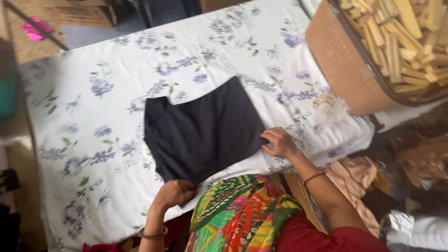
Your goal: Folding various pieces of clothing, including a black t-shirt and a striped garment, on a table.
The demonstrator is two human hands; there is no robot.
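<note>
Black cloth [203, 130], folded flat, near the middle of a bench spread with a white sheet [107, 60] printed in purple flowers and green leaves. Left hand [175, 192] at the cloth's near corner, grip closed on the edge of the fabric. Right hand [279, 143] at the cloth's right edge, fingers bent and pressed down on the fabric; whether pinching it or only pressing, impossible to tell. Bangle on each wrist. Bright multicoloured scarf [242, 214] over a red garment at the bottom of the view, just below the cloth.

On the far right end of the bench, a brown woven plastic basket [340, 60] heaped with pale wooden sticks [406, 37]. Just beside its base, a crumpled clear plastic bag [329, 108] on the sheet. Beyond the bench's right edge, tan fabric [354, 175] and other clutter, too blurred to sort out. Along the top left, a woven mat [28, 42] and a cardboard box [81, 11] on a grey floor, with a dark rod slanting across a pink patch.
</note>
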